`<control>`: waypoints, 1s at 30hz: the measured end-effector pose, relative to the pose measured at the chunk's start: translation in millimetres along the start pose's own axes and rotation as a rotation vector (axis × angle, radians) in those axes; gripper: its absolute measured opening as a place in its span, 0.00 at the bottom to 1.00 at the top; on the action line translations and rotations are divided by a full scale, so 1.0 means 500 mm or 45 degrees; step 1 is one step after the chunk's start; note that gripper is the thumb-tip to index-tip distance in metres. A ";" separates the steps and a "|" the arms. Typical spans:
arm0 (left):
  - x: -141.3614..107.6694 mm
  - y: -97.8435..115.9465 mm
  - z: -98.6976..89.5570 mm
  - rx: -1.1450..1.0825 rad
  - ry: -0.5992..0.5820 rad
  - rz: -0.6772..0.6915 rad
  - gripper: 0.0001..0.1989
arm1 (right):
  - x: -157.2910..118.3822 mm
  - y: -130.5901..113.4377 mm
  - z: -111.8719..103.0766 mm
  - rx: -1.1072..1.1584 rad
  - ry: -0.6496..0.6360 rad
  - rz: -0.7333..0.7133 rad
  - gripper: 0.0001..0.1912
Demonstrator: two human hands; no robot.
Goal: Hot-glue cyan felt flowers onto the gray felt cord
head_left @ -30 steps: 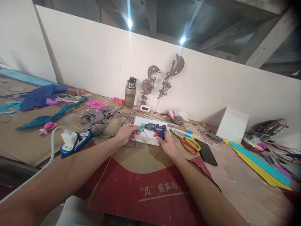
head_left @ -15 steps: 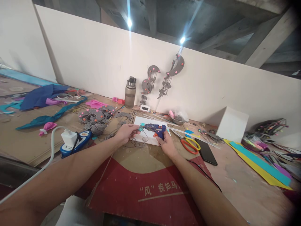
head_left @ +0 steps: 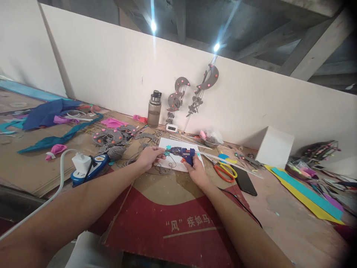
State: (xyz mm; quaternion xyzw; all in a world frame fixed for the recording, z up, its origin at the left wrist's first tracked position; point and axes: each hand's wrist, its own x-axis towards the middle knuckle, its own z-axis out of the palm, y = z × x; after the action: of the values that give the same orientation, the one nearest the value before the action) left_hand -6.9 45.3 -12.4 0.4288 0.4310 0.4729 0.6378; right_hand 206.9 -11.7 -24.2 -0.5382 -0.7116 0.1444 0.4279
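My right hand (head_left: 196, 168) grips the handle of a blue glue gun (head_left: 188, 156), whose nozzle points left. A long clear glue stick (head_left: 228, 161) sticks out of its back. My left hand (head_left: 151, 158) pinches a small teal piece (head_left: 167, 152) with grey cord, right at the nozzle tip. Under both hands lies a white sheet (head_left: 178, 166) with teal bits on it. Loose grey cord (head_left: 162, 171) trails over the sheet's left edge and the cardboard.
Scissors (head_left: 225, 173) and a black phone (head_left: 245, 181) lie to the right. A bottle (head_left: 154, 110) stands by the wall. On the left are a power strip (head_left: 97, 165), grey felt pieces (head_left: 111, 137) and coloured cloth (head_left: 46, 114).
The glue gun and my right hand have shifted slightly left, bringing the nozzle closer to the teal piece. My left hand has hardly moved.
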 end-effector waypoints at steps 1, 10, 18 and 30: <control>0.001 -0.001 0.000 0.026 -0.003 0.019 0.07 | -0.001 -0.003 -0.001 -0.018 -0.005 0.003 0.18; 0.006 -0.002 -0.004 0.029 0.014 0.055 0.08 | -0.002 -0.009 -0.004 -0.018 -0.002 -0.016 0.17; 0.005 -0.004 -0.002 -0.009 -0.013 0.053 0.10 | -0.002 -0.001 -0.002 0.034 0.049 -0.036 0.15; 0.004 0.000 -0.004 0.010 0.023 0.022 0.08 | -0.004 -0.011 -0.003 -0.025 -0.009 0.000 0.16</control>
State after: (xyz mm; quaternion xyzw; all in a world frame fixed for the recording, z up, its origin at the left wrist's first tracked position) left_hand -8.7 47.4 -13.2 0.4307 0.4349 0.4805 0.6281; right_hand 204.6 -15.7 -20.8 -0.5418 -0.7146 0.1390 0.4200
